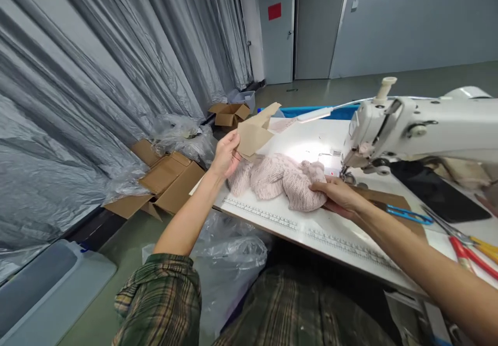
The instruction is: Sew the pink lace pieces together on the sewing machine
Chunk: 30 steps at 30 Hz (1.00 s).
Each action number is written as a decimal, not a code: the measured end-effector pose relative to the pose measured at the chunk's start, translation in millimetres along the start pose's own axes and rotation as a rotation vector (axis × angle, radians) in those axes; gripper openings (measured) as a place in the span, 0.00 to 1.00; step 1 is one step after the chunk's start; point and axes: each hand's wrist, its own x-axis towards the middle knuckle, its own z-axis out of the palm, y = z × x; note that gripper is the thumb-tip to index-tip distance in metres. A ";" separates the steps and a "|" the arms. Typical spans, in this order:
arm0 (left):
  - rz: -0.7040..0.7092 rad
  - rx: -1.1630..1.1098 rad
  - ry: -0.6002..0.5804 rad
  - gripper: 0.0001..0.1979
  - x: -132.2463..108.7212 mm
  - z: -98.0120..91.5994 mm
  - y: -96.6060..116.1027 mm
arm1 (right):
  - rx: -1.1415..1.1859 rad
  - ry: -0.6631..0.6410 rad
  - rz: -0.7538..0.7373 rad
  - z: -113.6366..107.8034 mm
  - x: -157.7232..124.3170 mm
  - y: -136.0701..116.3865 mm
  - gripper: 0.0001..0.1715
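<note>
Head cam, so you're looking down at two bare hands working over a white surface (346,226) with ruler markings (260,213) running along its front edge. The left hand (226,155) is pinching a tan sheet (254,134), thumb on one side and fingers curled in behind, and it's holding the thing up off the surface at a tilt. Looks like stiff paper or thin card, can't really tell which.

Right hand (338,195) is over at the other end, thumb and fingers closed on the bunched right side of some pale pink lacy fabric (268,177). That fabric lies in soft folds on the surface between the two hands, its left end just below the left one.

The white sewing machine (412,128) is just past the right hand, its needle area near the fabric. A slim white lamp (315,114) throws a bright patch on the surface behind the folds. On the right there's a flat black thing (439,188), blue snips (408,214) on a piece of brown card (416,230), and some red-handled scissors (461,252). Off to the left on the floor: an open cardboard box (177,188) with clear plastic (187,138) beside it, plus silvery curtains (97,50).
</note>
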 end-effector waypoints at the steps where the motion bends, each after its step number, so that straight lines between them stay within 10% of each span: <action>1: 0.006 -0.004 -0.009 0.13 -2.6 2.4 0.6 | -0.004 -0.011 0.005 -1.8 -5.6 3.3 0.17; 8: -0.201 -0.016 -0.147 0.18 -56.5 32.2 -12.6 | -0.661 0.222 -0.451 -11.9 -53.5 5.3 0.34; 14: -0.347 0.101 -0.294 0.27 -106.7 53.5 -44.9 | -0.261 -0.041 -0.358 5.8 -67.4 -11.8 0.30; 20: 0.182 0.957 -0.552 0.48 -124.2 63.4 -63.4 | 0.132 0.047 -0.141 1.6 -42.7 -4.5 0.23; 23: 0.408 1.189 -0.500 0.41 -129.7 73.4 -74.8 | 0.137 0.042 -0.082 -7.8 -35.2 -1.8 0.25; 27: 0.399 0.963 -0.394 0.29 -132.8 80.9 -80.5 | 0.151 0.006 -0.045 -16.7 -29.6 -4.9 0.20; 30: 0.101 0.522 -0.293 0.24 -127.6 75.6 -76.9 | 0.175 -0.011 -0.027 -23.9 -23.2 -8.4 0.19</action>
